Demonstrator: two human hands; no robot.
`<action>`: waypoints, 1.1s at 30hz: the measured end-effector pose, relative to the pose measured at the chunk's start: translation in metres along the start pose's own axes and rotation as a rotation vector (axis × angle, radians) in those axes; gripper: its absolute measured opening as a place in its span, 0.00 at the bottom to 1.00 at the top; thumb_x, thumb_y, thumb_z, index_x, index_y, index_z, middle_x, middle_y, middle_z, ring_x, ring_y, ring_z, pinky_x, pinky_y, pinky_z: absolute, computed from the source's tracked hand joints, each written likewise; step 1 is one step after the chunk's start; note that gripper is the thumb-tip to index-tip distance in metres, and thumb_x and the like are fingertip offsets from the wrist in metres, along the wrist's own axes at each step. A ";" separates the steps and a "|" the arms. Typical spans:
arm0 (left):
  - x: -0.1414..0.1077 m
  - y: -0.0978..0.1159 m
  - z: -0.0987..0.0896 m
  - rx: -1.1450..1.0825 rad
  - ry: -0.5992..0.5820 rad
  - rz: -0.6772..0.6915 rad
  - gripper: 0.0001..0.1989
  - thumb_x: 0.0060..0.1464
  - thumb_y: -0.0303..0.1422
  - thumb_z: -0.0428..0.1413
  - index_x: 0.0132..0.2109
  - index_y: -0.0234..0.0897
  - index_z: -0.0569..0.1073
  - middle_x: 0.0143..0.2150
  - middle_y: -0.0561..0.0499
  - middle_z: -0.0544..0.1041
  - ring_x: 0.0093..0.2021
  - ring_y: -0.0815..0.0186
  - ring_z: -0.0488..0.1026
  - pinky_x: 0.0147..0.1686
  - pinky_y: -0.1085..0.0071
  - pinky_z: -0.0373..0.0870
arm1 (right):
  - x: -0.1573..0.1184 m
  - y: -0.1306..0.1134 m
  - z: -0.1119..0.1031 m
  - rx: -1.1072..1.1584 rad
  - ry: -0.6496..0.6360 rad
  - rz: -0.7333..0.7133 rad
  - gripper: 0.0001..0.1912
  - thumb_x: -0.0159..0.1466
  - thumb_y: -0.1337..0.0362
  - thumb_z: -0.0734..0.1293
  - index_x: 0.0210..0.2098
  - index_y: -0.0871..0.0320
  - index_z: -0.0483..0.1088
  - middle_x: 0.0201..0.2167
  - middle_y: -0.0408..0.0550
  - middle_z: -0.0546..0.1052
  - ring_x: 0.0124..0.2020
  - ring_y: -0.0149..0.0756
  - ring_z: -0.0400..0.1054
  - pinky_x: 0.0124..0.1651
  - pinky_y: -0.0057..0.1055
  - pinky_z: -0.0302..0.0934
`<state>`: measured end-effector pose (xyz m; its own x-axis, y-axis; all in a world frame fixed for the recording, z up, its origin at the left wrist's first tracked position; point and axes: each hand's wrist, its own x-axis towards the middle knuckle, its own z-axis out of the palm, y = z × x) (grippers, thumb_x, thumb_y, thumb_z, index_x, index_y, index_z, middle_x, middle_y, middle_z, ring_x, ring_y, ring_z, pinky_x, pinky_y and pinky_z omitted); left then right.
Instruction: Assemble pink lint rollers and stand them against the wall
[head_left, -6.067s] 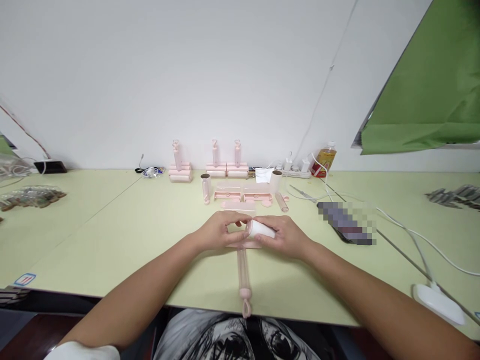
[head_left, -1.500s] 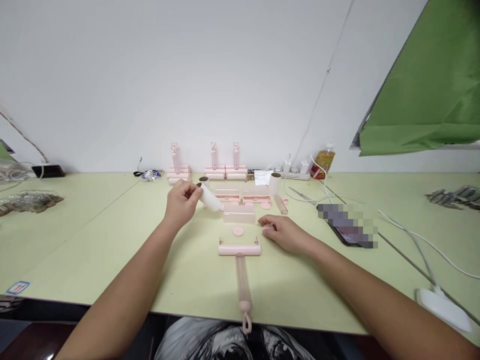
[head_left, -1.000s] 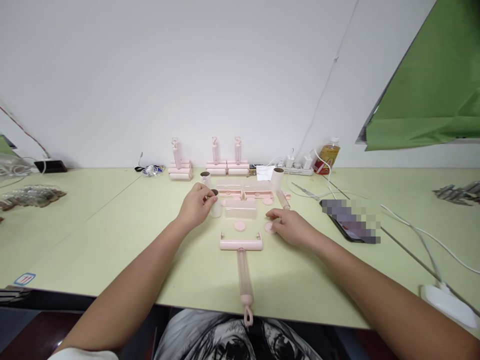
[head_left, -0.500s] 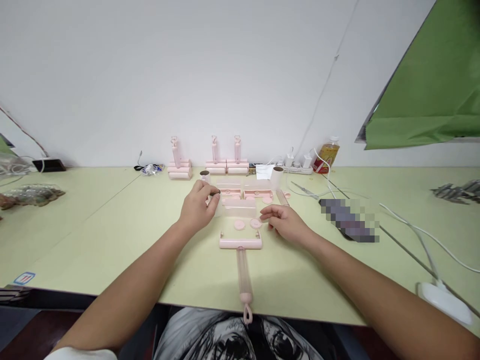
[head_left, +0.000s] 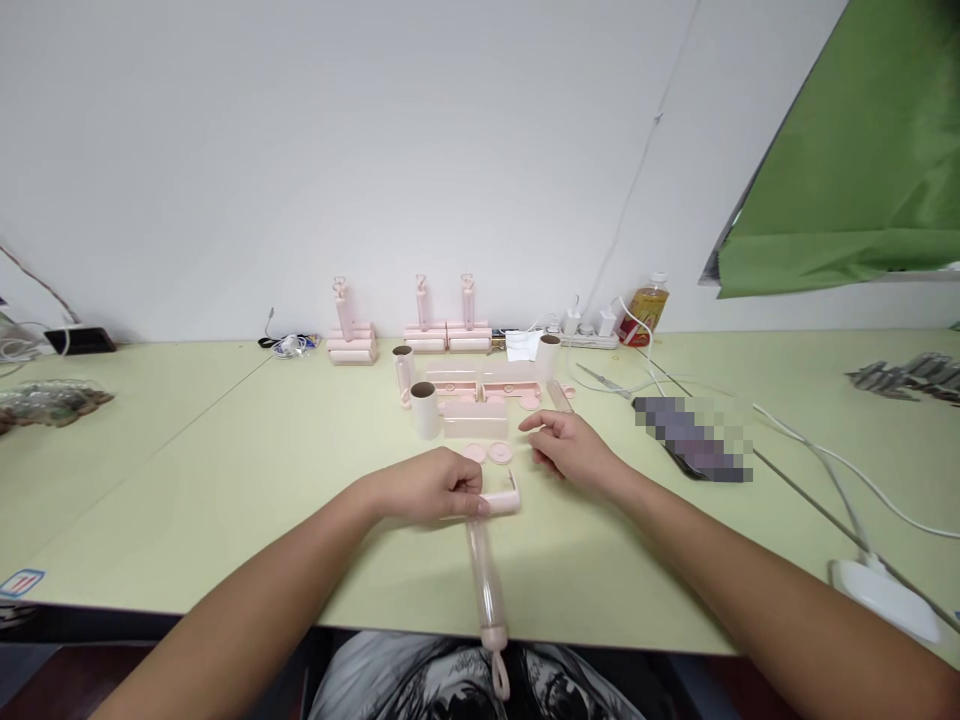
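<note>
My left hand (head_left: 439, 484) is closed on the left part of a pink roller frame (head_left: 501, 501), whose clear handle (head_left: 487, 580) points toward me past the table edge. My right hand (head_left: 568, 444) hovers to the right with fingers apart and holds nothing. Two pink round caps (head_left: 500, 453) lie just beyond the frame. Behind them are a clear cover (head_left: 475, 420) and a white paper roll (head_left: 425, 412) standing upright. Farther back lie pink roller parts (head_left: 511, 390) and another upright roll (head_left: 549, 352).
Three assembled pink rollers (head_left: 351, 345) stand along the wall. On the right are scissors (head_left: 600, 378), a phone (head_left: 694, 440), a bottle (head_left: 646, 305), white cables and a white charger (head_left: 885, 600). Plastic-wrapped items (head_left: 56, 402) lie far left.
My left hand has left the upright roll and come nearer me, taking hold of the roller frame. The frame and handle have shifted slightly toward me. My right hand has barely moved.
</note>
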<state>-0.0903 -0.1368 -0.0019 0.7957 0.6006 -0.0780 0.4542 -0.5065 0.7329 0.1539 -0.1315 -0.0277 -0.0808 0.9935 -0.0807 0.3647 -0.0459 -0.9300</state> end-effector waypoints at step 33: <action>0.000 -0.014 -0.011 -0.958 -0.165 0.079 0.17 0.56 0.41 0.58 0.47 0.35 0.68 0.26 0.49 0.76 0.23 0.66 0.74 0.25 0.72 0.70 | -0.030 -0.018 0.012 -0.149 -0.569 -0.310 0.06 0.58 0.67 0.65 0.30 0.58 0.61 0.24 0.36 0.59 0.24 0.24 0.53 0.25 0.22 0.50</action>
<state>-0.1009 -0.1229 -0.0045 0.8894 0.4550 -0.0450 -0.0630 0.2194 0.9736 0.1391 -0.1618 -0.0127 -0.6649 0.7462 -0.0324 0.3670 0.2886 -0.8843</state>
